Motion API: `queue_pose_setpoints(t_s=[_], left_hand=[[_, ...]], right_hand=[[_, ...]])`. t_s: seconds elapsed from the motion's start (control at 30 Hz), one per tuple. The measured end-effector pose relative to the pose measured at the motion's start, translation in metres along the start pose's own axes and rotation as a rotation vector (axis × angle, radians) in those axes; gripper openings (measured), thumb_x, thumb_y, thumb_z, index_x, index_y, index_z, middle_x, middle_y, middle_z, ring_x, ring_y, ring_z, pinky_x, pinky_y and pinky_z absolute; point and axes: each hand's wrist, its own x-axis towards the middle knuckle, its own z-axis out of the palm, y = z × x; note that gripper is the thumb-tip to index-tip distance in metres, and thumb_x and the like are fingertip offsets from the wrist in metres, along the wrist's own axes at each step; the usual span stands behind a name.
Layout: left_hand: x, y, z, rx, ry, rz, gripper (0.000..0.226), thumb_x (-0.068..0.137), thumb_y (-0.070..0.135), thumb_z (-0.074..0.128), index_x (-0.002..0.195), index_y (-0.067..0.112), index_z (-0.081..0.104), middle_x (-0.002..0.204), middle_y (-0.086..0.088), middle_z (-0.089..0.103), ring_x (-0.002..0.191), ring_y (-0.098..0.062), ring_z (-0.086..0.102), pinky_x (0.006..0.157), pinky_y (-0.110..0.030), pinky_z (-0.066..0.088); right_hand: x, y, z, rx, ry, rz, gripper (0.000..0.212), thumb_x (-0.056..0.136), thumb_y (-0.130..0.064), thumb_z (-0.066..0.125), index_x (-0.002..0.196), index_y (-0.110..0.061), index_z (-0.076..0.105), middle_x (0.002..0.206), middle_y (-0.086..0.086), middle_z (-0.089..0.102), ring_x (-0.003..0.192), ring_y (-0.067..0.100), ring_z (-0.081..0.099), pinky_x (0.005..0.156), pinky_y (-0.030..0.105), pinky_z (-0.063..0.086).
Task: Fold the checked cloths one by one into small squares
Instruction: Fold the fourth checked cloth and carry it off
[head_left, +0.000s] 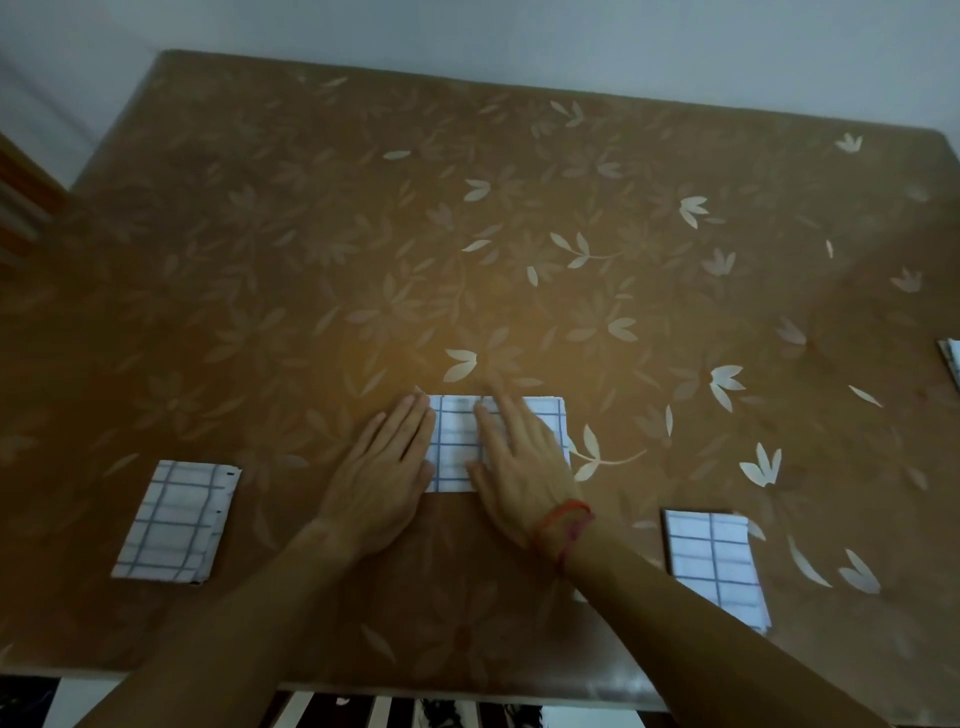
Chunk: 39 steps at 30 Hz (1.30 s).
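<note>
Two hands lie flat near the lower centre of the frame, palms down and fingers straight. They sit side by side, neither gripping anything.

Left hand: rests mostly on the table, fingers reaching over the left edge of the centre cloth.

Right hand: presses on top of that same cloth, fingers slightly spread and angled toward the upper left. A strip of checked fabric shows between the two hands. A red string bracelet circles the right wrist. Both forearms enter from the bottom edge of the frame.

Centre cloth: white with thin blue-grey checks, folded to a small rectangle and lying flat. Its upper and right edges are clear of the hands.

Left cloth: same check, folded into a compact block at lower left, well apart from the hands. Layered edges are visible along its right side.

Right cloth: folded, at lower right near the table's front edge.

Edge cloth: only a sliver of check shows at the far right border, and its shape is unclear.

Table: fills most of the frame under a glossy brown cover printed with pale leaf sprigs. A pale wall runs along the top.
</note>
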Motion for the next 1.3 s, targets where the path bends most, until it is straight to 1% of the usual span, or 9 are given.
queue_pose_setpoints(t_s=[0.13, 0.23, 0.33, 0.5, 0.67, 0.83, 0.97, 1.2, 1.3], left_hand=[[0.004, -0.003, 0.006, 0.031, -0.013, 0.018, 0.057, 0.101, 0.033, 0.018, 0.149, 0.004, 0.025, 0.157, -0.013, 0.021, 0.146, -0.021, 0.016, 0.114, -0.039, 0.019], [0.003, -0.007, 0.009, 0.038, -0.015, 0.037, 0.056, 0.102, 0.033, 0.015, 0.149, 0.003, 0.024, 0.158, -0.014, 0.019, 0.146, -0.022, 0.015, 0.114, -0.04, 0.021], [0.004, -0.009, 0.01, 0.04, -0.009, 0.043, 0.058, 0.103, 0.036, 0.008, 0.149, 0.003, 0.024, 0.158, -0.014, 0.019, 0.146, -0.023, 0.016, 0.114, -0.04, 0.022], [0.004, -0.008, 0.014, 0.005, 0.007, 0.028, 0.059, 0.102, 0.036, 0.007, 0.149, 0.003, 0.024, 0.158, -0.013, 0.018, 0.147, -0.021, 0.014, 0.115, -0.04, 0.021], [0.005, -0.009, 0.014, 0.012, -0.003, 0.024, 0.059, 0.101, 0.036, 0.015, 0.15, 0.004, 0.022, 0.159, -0.012, 0.015, 0.147, -0.02, 0.011, 0.117, -0.038, 0.017], [0.004, -0.006, 0.013, 0.015, -0.012, 0.004, 0.06, 0.101, 0.04, 0.011, 0.151, 0.007, 0.021, 0.159, -0.009, 0.015, 0.147, -0.019, 0.011, 0.118, -0.036, 0.013], [0.004, -0.006, 0.012, 0.024, -0.009, 0.005, 0.061, 0.101, 0.039, 0.011, 0.15, 0.006, 0.023, 0.159, -0.01, 0.016, 0.147, -0.02, 0.011, 0.117, -0.037, 0.013], [0.004, -0.006, 0.014, 0.026, -0.011, -0.002, 0.061, 0.1, 0.039, 0.009, 0.151, 0.007, 0.02, 0.159, -0.01, 0.013, 0.148, -0.018, 0.008, 0.117, -0.038, 0.015], [0.004, -0.006, 0.013, 0.025, -0.017, -0.001, 0.061, 0.1, 0.039, 0.01, 0.151, 0.006, 0.02, 0.159, -0.01, 0.013, 0.148, -0.019, 0.008, 0.117, -0.038, 0.015]], right_hand=[[0.018, -0.013, 0.022, -0.089, -0.111, -0.159, 0.059, 0.098, -0.036, 0.028, 0.147, -0.003, 0.027, 0.156, 0.016, 0.022, 0.145, 0.029, 0.021, 0.117, 0.043, 0.02], [0.023, -0.014, 0.034, -0.116, -0.201, -0.208, 0.061, 0.102, -0.041, 0.021, 0.15, -0.004, 0.018, 0.158, 0.015, 0.014, 0.147, 0.026, 0.011, 0.119, 0.044, 0.017], [0.024, -0.008, 0.037, -0.154, -0.249, -0.228, 0.068, 0.1, -0.05, 0.012, 0.151, -0.005, 0.01, 0.16, 0.012, 0.005, 0.148, 0.023, 0.002, 0.12, 0.04, 0.005], [0.024, -0.004, 0.04, -0.142, -0.227, -0.179, 0.073, 0.098, -0.055, 0.006, 0.15, -0.005, 0.017, 0.158, 0.014, 0.015, 0.147, 0.025, 0.011, 0.119, 0.044, 0.016], [0.015, 0.016, 0.036, -0.155, -0.233, -0.134, 0.077, 0.096, -0.058, 0.019, 0.152, -0.006, 0.009, 0.159, 0.014, 0.006, 0.148, 0.025, 0.003, 0.12, 0.044, 0.009], [-0.007, 0.058, 0.015, -0.225, -0.262, -0.096, 0.08, 0.095, -0.061, 0.012, 0.152, -0.005, 0.013, 0.159, 0.013, 0.009, 0.148, 0.025, 0.007, 0.12, 0.045, 0.012], [-0.019, 0.086, 0.003, -0.266, -0.297, -0.116, 0.075, 0.096, -0.055, 0.02, 0.151, -0.004, 0.015, 0.158, 0.013, 0.013, 0.147, 0.026, 0.011, 0.116, 0.045, 0.011], [-0.02, 0.091, -0.004, -0.203, -0.34, -0.127, 0.074, 0.094, -0.046, 0.025, 0.153, -0.008, 0.001, 0.16, 0.007, -0.004, 0.148, 0.02, -0.007, 0.121, 0.043, 0.002], [-0.02, 0.087, -0.006, -0.164, -0.309, -0.104, 0.075, 0.093, -0.043, 0.033, 0.153, -0.008, 0.005, 0.16, 0.008, 0.002, 0.148, 0.02, -0.002, 0.12, 0.042, 0.003]])
